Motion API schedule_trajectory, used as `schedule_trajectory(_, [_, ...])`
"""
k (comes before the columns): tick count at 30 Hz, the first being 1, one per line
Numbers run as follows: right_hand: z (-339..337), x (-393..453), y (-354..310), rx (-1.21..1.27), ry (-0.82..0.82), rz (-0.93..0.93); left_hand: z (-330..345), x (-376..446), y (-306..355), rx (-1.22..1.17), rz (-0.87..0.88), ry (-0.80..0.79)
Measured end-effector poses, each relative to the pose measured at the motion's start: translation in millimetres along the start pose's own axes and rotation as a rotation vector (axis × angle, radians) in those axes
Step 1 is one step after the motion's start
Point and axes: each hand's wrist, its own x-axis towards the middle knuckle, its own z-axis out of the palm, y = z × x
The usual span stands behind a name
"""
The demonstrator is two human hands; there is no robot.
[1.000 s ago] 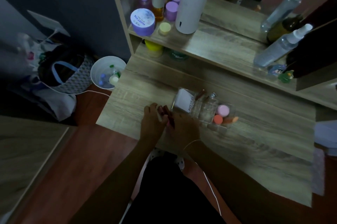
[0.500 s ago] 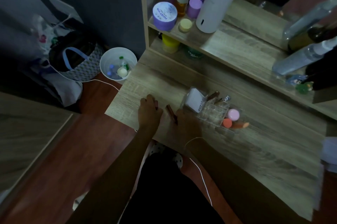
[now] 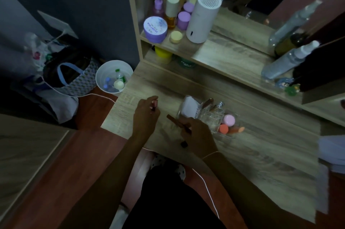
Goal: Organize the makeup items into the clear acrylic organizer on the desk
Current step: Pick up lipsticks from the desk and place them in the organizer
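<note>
The clear acrylic organizer (image 3: 209, 116) stands mid-desk with a white box (image 3: 189, 108), a brown tube (image 3: 208, 102), a pink-capped jar (image 3: 229, 120) and an orange item (image 3: 224, 129) in it. Just left of the organizer, my right hand (image 3: 197, 136) grips a slim brown lip pencil (image 3: 176, 121) that points up-left. A small dark cap-like piece (image 3: 183, 144) shows below that hand. My left hand (image 3: 146, 115) hovers further left over the desk, its fingers curled around a small dark-red item (image 3: 153, 107).
The wooden desk (image 3: 252, 154) ends near my lap. A shelf (image 3: 214, 55) behind holds a white cylinder (image 3: 203, 18), a purple jar (image 3: 155, 28) and spray bottles (image 3: 287, 59). A white bin (image 3: 113, 77) and a bag (image 3: 69, 77) sit on the floor left.
My hands have moved apart. The right hand has lifted the brown pencil off the desk toward the organizer, and the left hand has risen with a small item in its fingers.
</note>
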Motion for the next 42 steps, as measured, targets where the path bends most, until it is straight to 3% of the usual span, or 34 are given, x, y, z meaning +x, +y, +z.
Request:
schedule_trajectory(6, [-53, -20, 19, 0.094, 0.208, 0.046, 15, -1, 74, -0.166, 0.233, -0.060])
schedule_trajectory(12, [-99, -24, 48, 0.084, 0.448, 0.098, 33, -6, 110, -0.198, 0.349, -0.155])
schedule_trajectory(16, [-111, -18, 72, 0.072, 0.517, 0.139, 50, -12, 104, -0.170, 0.325, -0.263])
schedule_trajectory(24, [-104, 6, 86, -0.005, 0.485, 0.098, 74, -11, 92, -0.050, 0.346, -0.367])
schedule_trajectory(34, [-90, 33, 90, -0.107, 0.267, 0.147, 77, -14, 91, -0.040, 0.410, -0.379])
schedule_trajectory(42, [-88, 38, 96, -0.089, 0.263, 0.143, 83, -13, 91, 0.002, 0.227, -0.429])
